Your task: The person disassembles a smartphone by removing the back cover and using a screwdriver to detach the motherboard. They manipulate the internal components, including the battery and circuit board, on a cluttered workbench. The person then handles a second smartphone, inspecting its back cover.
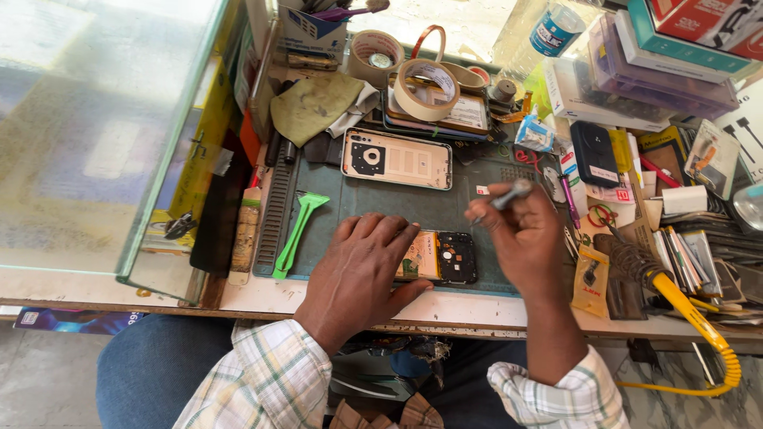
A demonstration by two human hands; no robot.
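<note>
Matt rubber mat point(373, 208), shiny metal tool point(511, 193) (glossy glass case point(103, 135))

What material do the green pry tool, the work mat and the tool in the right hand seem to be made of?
The green pry tool looks like moulded plastic, bright and evenly coloured. The work mat seems to be rubber or silicone: dull grey-green, matte, with ribbed grooves at its left edge. The slim tool in the right hand has a silvery shine, so probably metal.
</note>
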